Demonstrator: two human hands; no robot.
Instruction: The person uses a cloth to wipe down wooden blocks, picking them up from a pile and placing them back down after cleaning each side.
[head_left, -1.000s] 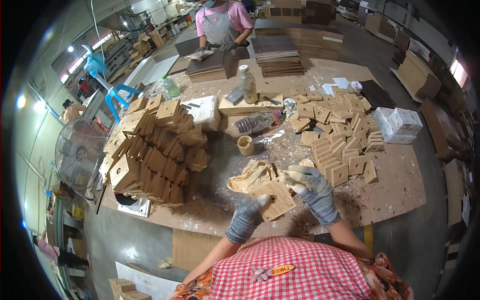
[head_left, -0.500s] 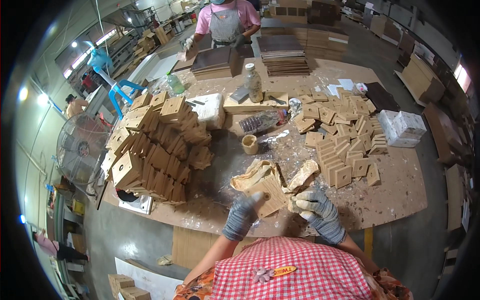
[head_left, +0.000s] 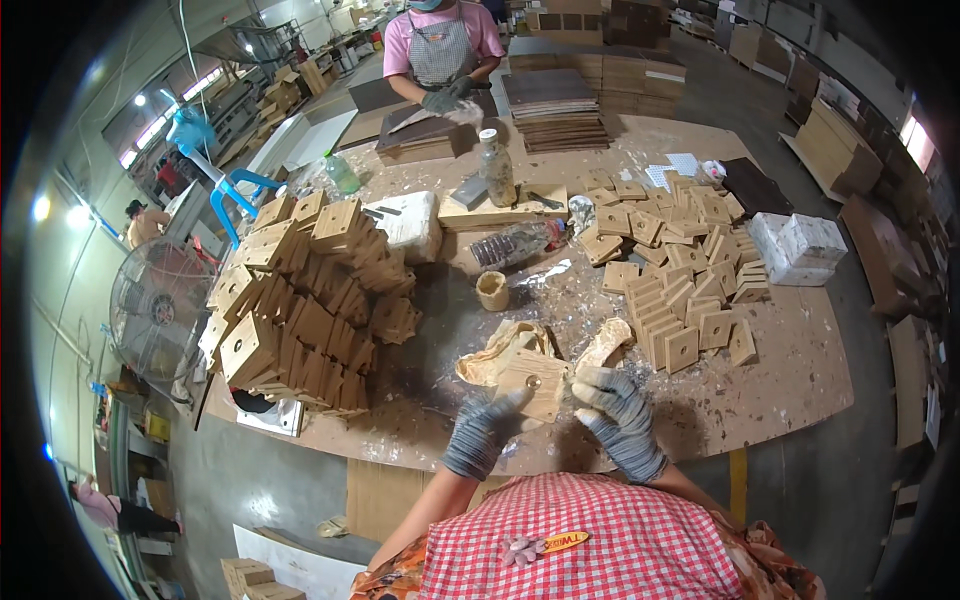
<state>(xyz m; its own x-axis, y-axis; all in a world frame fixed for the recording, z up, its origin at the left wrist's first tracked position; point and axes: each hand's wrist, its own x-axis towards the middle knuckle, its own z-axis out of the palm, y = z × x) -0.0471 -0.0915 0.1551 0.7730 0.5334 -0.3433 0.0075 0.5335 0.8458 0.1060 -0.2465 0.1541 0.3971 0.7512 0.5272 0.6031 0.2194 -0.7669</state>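
My left hand, in a grey knit glove, grips a flat wooden block with a round hole, thumb on its upper face. At the block's right edge is my right hand, gloved in grey with pale stained fingers; its fingers and thumb are apart, and I cannot make out anything held between them. Just beyond the block lies a crumpled, stained cream cloth. A second pale, stained rag lies beyond my right hand. Farther off stands a small tan cup.
Stacked wooden blocks rise at left; more holed blocks lie at right. A plastic bottle lies beyond the cup, and an upright bottle stands behind it. Across the table, a person works beside dark panels.
My right hand's fingers have loosened from their pinch beside the block and spread. The block has turned slightly in my left hand. Across the table, the person's hands have come together.
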